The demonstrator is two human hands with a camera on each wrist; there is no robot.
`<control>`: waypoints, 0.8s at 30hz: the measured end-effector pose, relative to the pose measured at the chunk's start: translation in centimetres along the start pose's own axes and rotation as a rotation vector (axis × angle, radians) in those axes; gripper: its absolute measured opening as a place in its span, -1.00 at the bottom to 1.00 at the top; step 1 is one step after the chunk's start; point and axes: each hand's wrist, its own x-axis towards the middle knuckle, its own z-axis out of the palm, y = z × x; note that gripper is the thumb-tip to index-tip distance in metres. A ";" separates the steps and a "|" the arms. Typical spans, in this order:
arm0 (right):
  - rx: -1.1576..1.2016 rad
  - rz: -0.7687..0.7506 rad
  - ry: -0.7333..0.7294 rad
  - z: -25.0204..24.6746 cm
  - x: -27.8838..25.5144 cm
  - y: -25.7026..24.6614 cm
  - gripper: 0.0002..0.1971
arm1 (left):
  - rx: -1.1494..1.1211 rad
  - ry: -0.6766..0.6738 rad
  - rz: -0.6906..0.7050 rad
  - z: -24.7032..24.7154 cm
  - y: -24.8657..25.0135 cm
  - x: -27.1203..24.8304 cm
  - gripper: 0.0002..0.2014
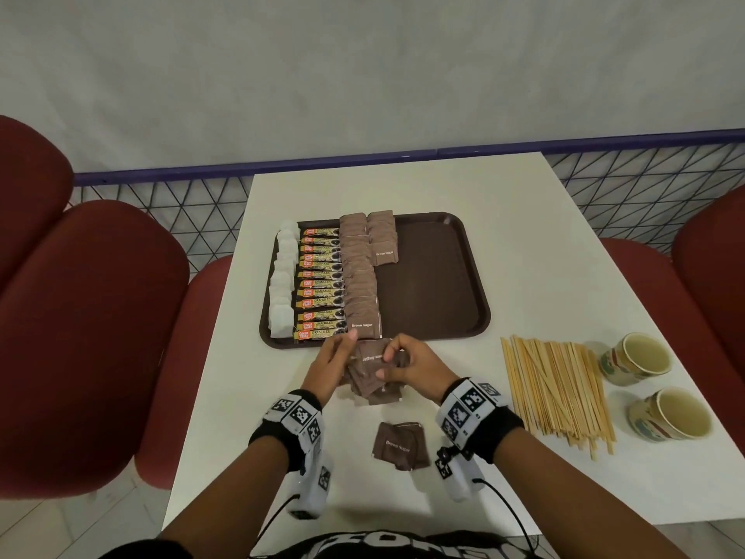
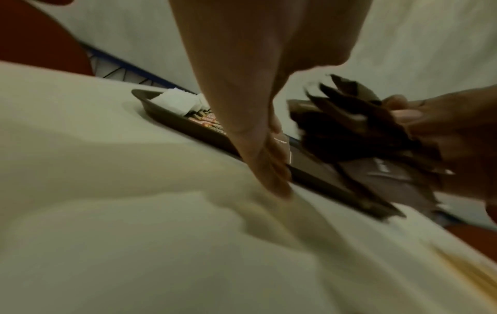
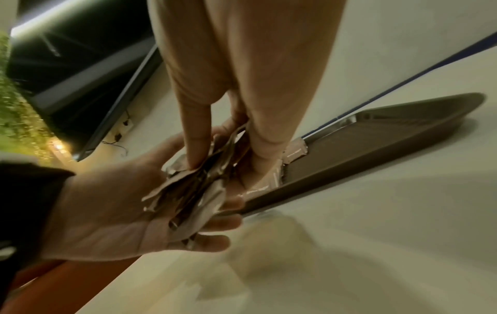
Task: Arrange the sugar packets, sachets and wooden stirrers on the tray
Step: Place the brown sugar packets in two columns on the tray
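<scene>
Head, loose packets [image 1: 400, 445]: on table [image 1: 504, 244], nearest the body.
Head, stirrers [image 1: 558, 391]: piled on table right of tray [image 1: 439, 276], beside two cups [image 1: 635, 359].
Head, tray: white sachets [image 1: 284, 276], granule sticks [image 1: 320, 282], brown sugar rows [image 1: 361, 276] on left half.
Left wrist, left hand [image 2: 255, 131]: fingers straight, open.
Right wrist, right hand [image 3: 242, 127]: fingers pinch bundle [image 3: 193, 191] lying on left palm.

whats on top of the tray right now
On the tray: white sachets, granules sticks, two columns of brown sugar packets. Its right half is bare; anything beneath them is hidden.
</scene>
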 end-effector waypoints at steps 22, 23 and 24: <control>-0.987 0.129 -0.211 -1.7 -3.9 2.1 -0.49 | -0.317 -0.094 -0.204 -1.6 -0.9 0.2 -0.66; -1.124 0.132 -0.253 -1.5 -4.3 2.4 -0.44 | -0.304 -0.092 -0.207 -1.7 -1.0 0.3 -0.70; -1.209 0.117 -0.276 -1.2 -4.8 2.6 -0.42 | -0.301 -0.082 -0.220 -1.6 -0.9 0.1 -0.74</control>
